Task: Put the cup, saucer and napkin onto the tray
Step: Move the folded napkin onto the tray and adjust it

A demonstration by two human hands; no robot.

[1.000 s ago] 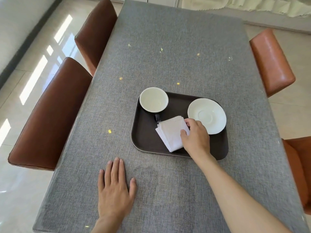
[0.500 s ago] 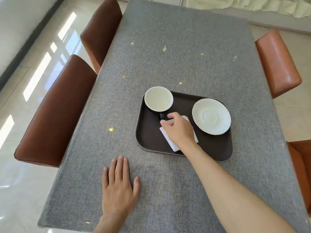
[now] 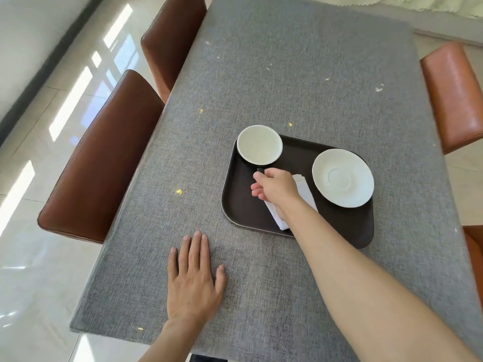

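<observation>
A dark brown tray (image 3: pixel 243 205) lies on the grey table. The cup (image 3: pixel 259 145), white inside and black outside, stands in the tray's far left corner with its black handle toward me. A white saucer (image 3: pixel 343 178) sits on the tray's right side. The folded white napkin (image 3: pixel 304 188) lies between them, mostly hidden under my right hand (image 3: pixel 277 188). That hand's thumb and forefinger are pinched on the cup's handle. My left hand (image 3: pixel 194 280) rests flat on the table, fingers spread, left of the tray and nearer to me.
The grey cloth-covered table (image 3: pixel 287 74) stretches far ahead. Two brown leather chairs (image 3: pixel 104 158) (image 3: pixel 170 40) stand along its left side. An orange chair (image 3: pixel 454 95) stands on the right, and another (image 3: pixel 474 254) shows at the right edge.
My right hand left the napkin's right edge, moved left across it and closed on the cup's handle. The left hand stayed flat on the table.
</observation>
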